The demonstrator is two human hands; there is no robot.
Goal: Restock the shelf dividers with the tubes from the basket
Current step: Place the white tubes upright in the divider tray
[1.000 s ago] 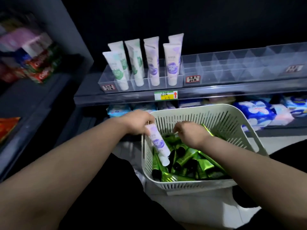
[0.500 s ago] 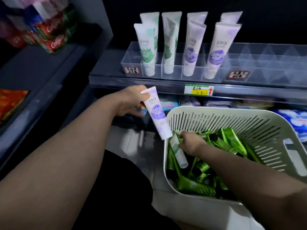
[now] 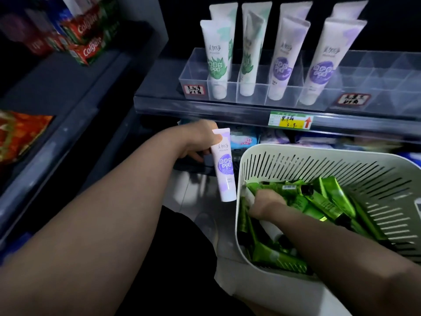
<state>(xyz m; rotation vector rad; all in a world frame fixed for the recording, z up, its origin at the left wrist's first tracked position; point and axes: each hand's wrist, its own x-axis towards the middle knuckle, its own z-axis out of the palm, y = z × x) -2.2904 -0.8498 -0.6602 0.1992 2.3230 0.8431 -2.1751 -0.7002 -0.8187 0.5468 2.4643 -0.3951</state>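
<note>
While left hand [image 3: 197, 140] holds purple tube [image 3: 224, 168] beside basket [image 3: 319, 153], right hand [image 3: 265, 202] grips white tube [image 3: 271, 229].

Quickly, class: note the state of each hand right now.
Left hand: holds the purple-label tube by its top end.
Right hand: in the basket, curled round a white tube among green tubes.

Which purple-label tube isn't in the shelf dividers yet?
The purple-label tube gripped by the left hand, cap down beside the basket; the others stand in dividers.
</note>
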